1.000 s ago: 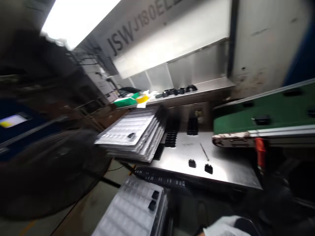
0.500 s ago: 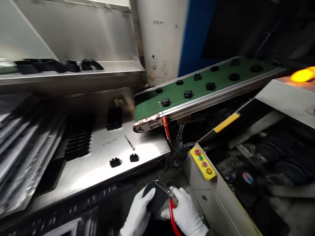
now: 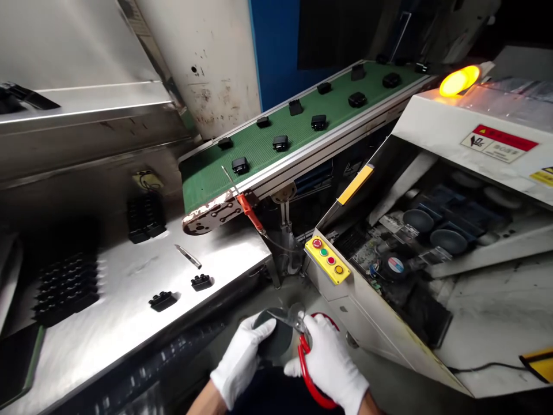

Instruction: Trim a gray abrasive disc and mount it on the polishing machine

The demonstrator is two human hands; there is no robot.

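In white gloves, my left hand (image 3: 245, 357) grips a dark, rounded flat piece (image 3: 277, 337) by its left side, thumb on its face. My right hand (image 3: 330, 354) is closed around red-handled scissors (image 3: 305, 357). Their metal blades point left and lie over the upper edge of the dark piece. Whether the blades touch it I cannot tell. Both hands are low in front of my body, to the right of the steel table's front edge.
The steel table (image 3: 125, 340) bears a craft knife (image 3: 188, 257), two small black parts (image 3: 162, 301) and stacked black parts (image 3: 69, 282). A green conveyor (image 3: 207, 178) carries several black parts, with an orange-handled tool (image 3: 250, 212) at its side. A yellow button box (image 3: 328, 259) sits on the machine at right.
The view has swung to the right, so the table and conveyor sit further left. Both hands keep hold of the dark piece and the scissors, nearly in the same place.
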